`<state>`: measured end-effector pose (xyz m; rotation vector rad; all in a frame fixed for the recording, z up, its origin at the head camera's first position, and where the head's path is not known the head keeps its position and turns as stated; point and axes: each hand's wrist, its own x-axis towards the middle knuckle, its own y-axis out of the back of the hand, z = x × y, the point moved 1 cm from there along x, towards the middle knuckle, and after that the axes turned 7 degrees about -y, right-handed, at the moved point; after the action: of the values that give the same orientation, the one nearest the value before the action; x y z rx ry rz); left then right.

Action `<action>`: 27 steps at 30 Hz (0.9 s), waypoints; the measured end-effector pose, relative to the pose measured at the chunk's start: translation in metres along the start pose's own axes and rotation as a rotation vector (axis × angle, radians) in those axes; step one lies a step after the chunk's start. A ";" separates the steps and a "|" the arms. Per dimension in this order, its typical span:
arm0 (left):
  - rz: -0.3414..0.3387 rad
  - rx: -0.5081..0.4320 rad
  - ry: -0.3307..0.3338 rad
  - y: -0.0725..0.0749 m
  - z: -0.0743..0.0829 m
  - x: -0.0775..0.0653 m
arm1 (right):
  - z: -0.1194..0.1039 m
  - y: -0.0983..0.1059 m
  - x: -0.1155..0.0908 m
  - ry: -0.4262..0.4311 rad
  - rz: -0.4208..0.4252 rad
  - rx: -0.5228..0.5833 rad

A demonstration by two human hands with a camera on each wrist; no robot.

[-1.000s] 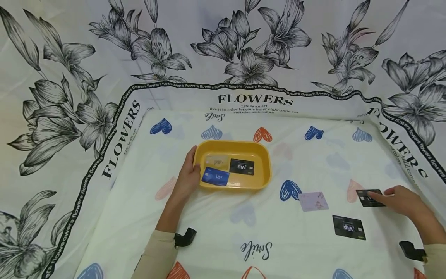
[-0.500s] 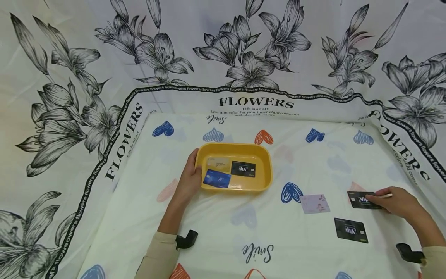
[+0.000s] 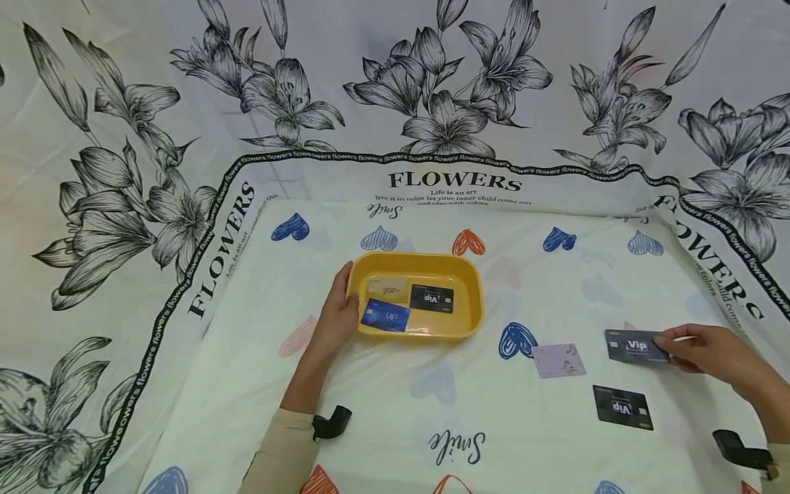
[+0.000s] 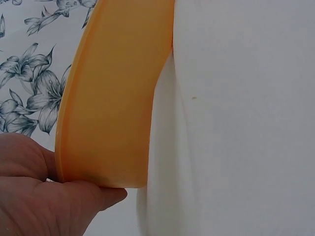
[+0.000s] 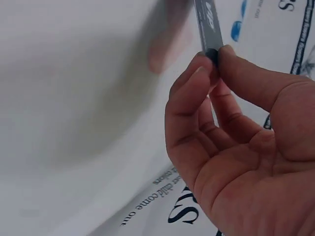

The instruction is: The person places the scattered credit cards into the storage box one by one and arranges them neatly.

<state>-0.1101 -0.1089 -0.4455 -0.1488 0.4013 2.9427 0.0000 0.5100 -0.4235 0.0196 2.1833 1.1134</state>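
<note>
Dark card (image 3: 636,345) read "Vip"; right hand (image 3: 719,353) pinched one end, the rest projecting beyond it; left hand (image 3: 335,314) gripped yellow tray (image 3: 467,305) at one end.

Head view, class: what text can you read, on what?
"FLOWERS": white floral-print cloth
"Life is an art live it in color let your inner child come out": same cloth, next line half covered
"flowers": its black band
"Smile": white heart-print cloth
"Vip": handheld black card, loose black card, third black card in yellow tray
"VIP": blue card
Too small: gold card, lilac card
</note>
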 end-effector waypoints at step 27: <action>0.003 -0.030 0.001 -0.001 -0.002 0.001 | -0.209 -0.048 -0.031 0.463 -0.061 0.051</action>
<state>-0.1107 -0.1080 -0.4483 -0.1544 0.3575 2.9524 -0.0827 0.3214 -0.3554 -0.3095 2.5973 1.1089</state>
